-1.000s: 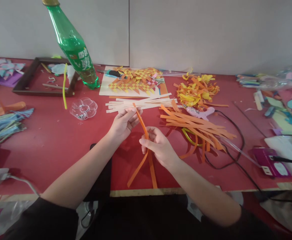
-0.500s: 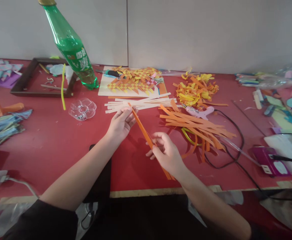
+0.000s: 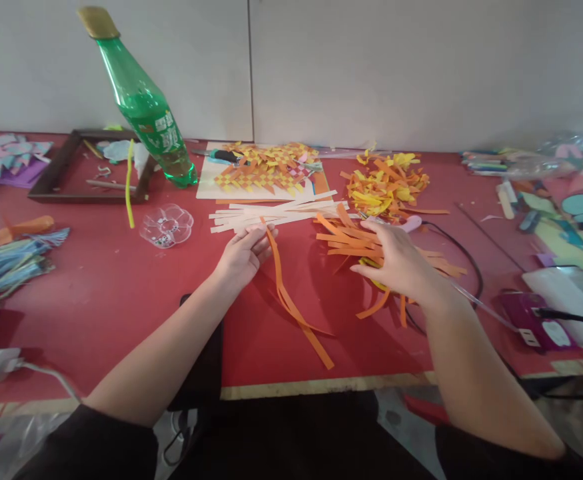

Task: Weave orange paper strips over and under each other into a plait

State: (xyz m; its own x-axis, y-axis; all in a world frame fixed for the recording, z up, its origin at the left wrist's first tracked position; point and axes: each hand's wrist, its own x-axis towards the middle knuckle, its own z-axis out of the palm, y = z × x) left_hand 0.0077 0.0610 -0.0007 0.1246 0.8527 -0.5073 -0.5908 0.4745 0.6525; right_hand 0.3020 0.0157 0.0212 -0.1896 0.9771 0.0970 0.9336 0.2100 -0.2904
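Between the fingertips of my left hand [image 3: 244, 257] are the upper ends of orange paper strips [image 3: 285, 293], which hang down toward the front edge and spread apart lower down. My right hand [image 3: 396, 260] is over the pile of orange strips [image 3: 344, 240], thumb and fingers apart, with nothing visible between them. Just behind my left hand lie pale paper strips [image 3: 281, 212]. Partly hidden behind my right hand is a pink glue gun [image 3: 412, 223], its black cord running off to the right.
A tilted green bottle [image 3: 154, 120] stands behind a clear flower-shaped dish [image 3: 166, 225] and beside a dark frame [image 3: 46, 190]. Woven orange and yellow paper [image 3: 256, 179] lies on a board at the back. Right of it are curled yellow-orange pieces [image 3: 386, 183]. A purple power adapter [image 3: 536, 320] sits far right.
My right hand has let go of the orange strips and moved right, over the orange pile, with its fingers opening. My left hand still holds the strips, which now hang loosely and fan apart.
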